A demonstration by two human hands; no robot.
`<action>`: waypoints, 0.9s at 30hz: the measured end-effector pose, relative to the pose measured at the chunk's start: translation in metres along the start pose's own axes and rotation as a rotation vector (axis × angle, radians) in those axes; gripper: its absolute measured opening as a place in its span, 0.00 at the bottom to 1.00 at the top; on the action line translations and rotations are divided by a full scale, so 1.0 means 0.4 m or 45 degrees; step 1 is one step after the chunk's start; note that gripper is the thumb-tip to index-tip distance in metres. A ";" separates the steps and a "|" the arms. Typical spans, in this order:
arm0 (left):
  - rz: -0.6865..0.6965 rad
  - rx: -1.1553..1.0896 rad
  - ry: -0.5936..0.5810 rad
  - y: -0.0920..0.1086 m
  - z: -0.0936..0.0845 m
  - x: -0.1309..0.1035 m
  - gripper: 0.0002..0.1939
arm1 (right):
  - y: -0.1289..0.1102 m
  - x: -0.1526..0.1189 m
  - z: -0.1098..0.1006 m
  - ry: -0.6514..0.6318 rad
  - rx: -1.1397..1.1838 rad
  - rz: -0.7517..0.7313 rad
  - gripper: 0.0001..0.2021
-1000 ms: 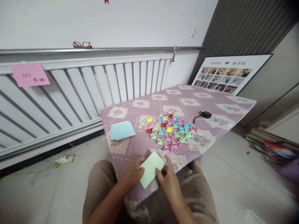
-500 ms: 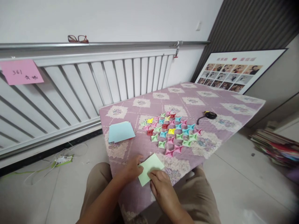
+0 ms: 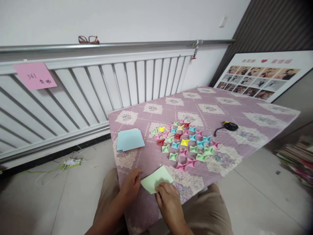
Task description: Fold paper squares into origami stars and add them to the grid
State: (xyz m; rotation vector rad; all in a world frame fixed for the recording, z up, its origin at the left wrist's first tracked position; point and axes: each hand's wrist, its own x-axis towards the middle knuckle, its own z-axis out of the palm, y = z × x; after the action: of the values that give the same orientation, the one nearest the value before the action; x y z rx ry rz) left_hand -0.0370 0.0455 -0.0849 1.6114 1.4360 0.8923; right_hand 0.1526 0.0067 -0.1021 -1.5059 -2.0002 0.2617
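A pale green sheet of paper (image 3: 157, 178) lies near the front edge of the table, its left side curving slightly up. My right hand (image 3: 168, 199) grips its lower right part, fingers pressed together over the edge. Just left of the sheet, my left hand (image 3: 132, 183) rests by the tablecloth with finger and thumb apart and nothing in it. Beyond the sheet sit rows of small folded paper pieces (image 3: 184, 142) in pink, green, blue, yellow and red. A stack of light blue paper (image 3: 130, 140) lies farther left, with a bit of red showing underneath.
The table wears a purple flowered cloth (image 3: 149, 122). A black coiled cord or tape (image 3: 230, 126) lies on its right part. Behind stands a white radiator (image 3: 117, 85) with a pink note (image 3: 35, 76); glasses (image 3: 88, 40) rest on the pipe above. A photo board (image 3: 259, 76) leans at right.
My left hand has let go of the green sheet and moved left. The sheet has turned slightly in my right hand. The whole view has shifted a little.
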 end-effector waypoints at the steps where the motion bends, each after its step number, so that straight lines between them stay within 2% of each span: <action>1: 0.117 0.077 -0.010 0.000 -0.004 -0.015 0.18 | -0.001 0.000 0.001 0.007 0.006 0.003 0.09; 3: 0.274 0.235 -0.089 -0.001 -0.006 -0.043 0.24 | -0.004 0.000 0.000 0.012 0.013 0.009 0.08; 5: 0.315 0.374 -0.147 -0.001 0.000 -0.058 0.26 | -0.005 0.002 0.000 0.005 0.015 0.016 0.08; 12: 0.194 0.642 -0.053 -0.003 0.030 -0.026 0.08 | 0.017 -0.003 0.004 -0.013 -0.045 -0.031 0.06; 17: 0.167 0.621 0.019 -0.001 0.025 -0.023 0.04 | 0.038 -0.008 0.001 -0.019 -0.138 0.020 0.09; 22: 0.119 0.642 0.016 0.013 0.020 -0.023 0.06 | 0.026 0.003 -0.005 -0.087 -0.166 0.096 0.11; 27: 0.048 0.670 0.056 0.018 0.026 -0.016 0.07 | 0.011 0.012 0.000 -0.054 -0.226 0.150 0.12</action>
State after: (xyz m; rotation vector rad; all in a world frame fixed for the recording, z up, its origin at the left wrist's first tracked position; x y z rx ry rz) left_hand -0.0251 0.0378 -0.0831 2.0113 1.7773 0.5985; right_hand 0.1554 0.0127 -0.1026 -1.7451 -2.0147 0.1690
